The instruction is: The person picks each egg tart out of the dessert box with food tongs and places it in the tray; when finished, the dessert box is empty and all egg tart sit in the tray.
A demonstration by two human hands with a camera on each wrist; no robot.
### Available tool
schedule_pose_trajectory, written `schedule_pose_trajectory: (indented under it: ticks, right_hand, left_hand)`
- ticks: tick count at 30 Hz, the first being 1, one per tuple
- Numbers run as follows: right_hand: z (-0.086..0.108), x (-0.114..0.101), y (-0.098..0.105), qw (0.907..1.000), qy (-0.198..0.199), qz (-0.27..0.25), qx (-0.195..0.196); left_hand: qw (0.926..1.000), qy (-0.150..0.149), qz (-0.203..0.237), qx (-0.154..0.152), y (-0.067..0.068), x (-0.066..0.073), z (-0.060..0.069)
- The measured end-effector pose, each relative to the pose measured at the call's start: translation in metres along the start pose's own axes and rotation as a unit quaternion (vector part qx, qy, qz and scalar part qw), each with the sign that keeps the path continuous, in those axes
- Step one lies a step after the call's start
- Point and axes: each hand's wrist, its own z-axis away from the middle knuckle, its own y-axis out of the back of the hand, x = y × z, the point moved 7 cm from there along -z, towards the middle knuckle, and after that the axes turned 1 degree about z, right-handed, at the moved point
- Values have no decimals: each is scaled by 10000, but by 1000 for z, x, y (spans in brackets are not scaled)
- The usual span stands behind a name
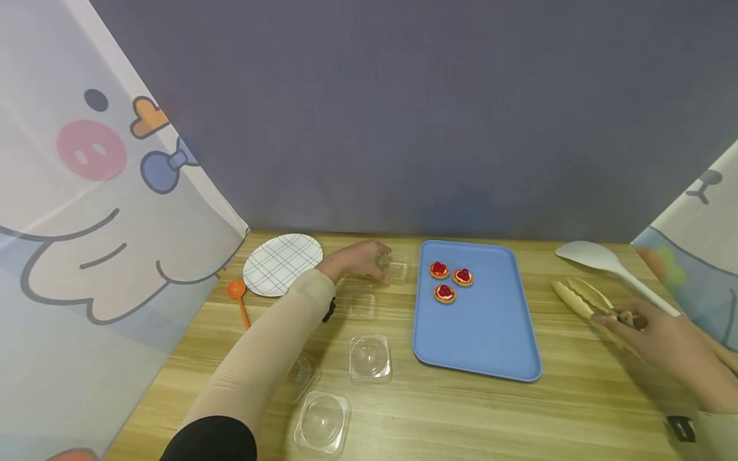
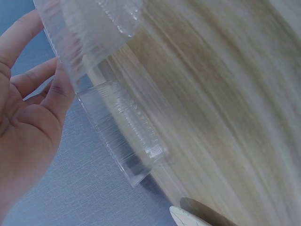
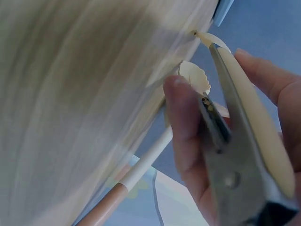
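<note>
My left hand holds a clear plastic box at the back of the table, fingers and thumb at its sides; in the left wrist view fingers show through the plastic. A second clear box stands close by. In my right hand is a pair of tongs with cream tips and a metal body, gripped around the handles with the jaws apart. Between the hands lies a blue tray. Toward its back left are three small red-topped tarts, one nearer me than the others.
Clear domed lids, one left of the tray and another nearer me, lie on the table. A checked plate and an orange spoon are at the left. A large white spoon lies beyond the tongs. Upright panels surround the table.
</note>
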Motion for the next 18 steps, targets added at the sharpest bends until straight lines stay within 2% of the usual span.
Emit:
schedule_pose_trajectory:
  ticks: [3, 6, 10, 18]
  right_hand:
    - [0, 2, -3, 9997, 179, 172, -9]
    - [-1, 7, -8, 9988, 105, 134, -465]
    - [0, 12, -13, 9950, -246, 205, -948]
    - [1, 15, -16, 9898, -644, -67, -1271]
  left_hand:
    - [10000, 0, 17, 14, 0, -1, 0]
    - [10000, 10, 56, 5, 0, 0, 0]
    - [10000, 12, 49, -6, -1, 0, -1]
    - [10000, -14, 17, -4, 0, 0, -1]
